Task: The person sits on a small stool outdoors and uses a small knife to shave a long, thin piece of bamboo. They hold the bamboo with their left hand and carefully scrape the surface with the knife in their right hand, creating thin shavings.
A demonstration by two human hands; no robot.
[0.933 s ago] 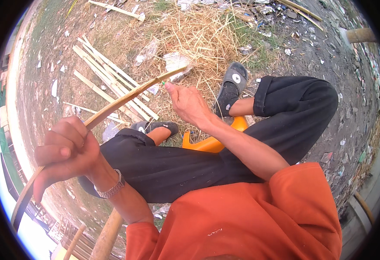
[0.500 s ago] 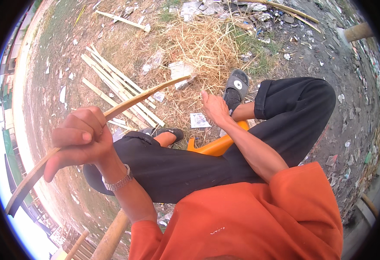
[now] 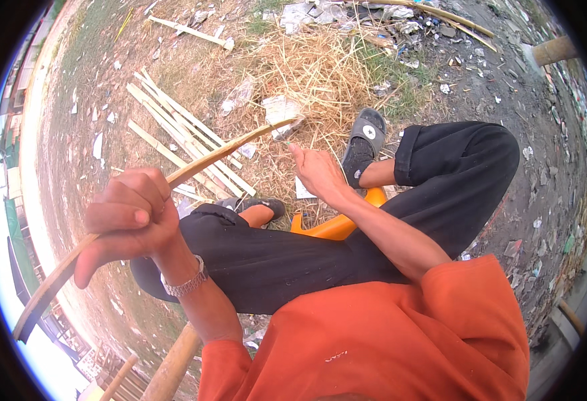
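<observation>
The strip [image 3: 216,156] is tan, the trousers [image 3: 280,264] black, the shirt [image 3: 374,334] orange-red.

The left grip [image 3: 130,210] is clenched, the right grip [image 3: 317,172] outstretched.

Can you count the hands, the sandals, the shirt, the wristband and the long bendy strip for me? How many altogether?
Left hand and right hand: 2
Grey sandals: 2
Orange-red shirt: 1
Silvery wristband: 1
Held strip: 1
Total: 7
</observation>
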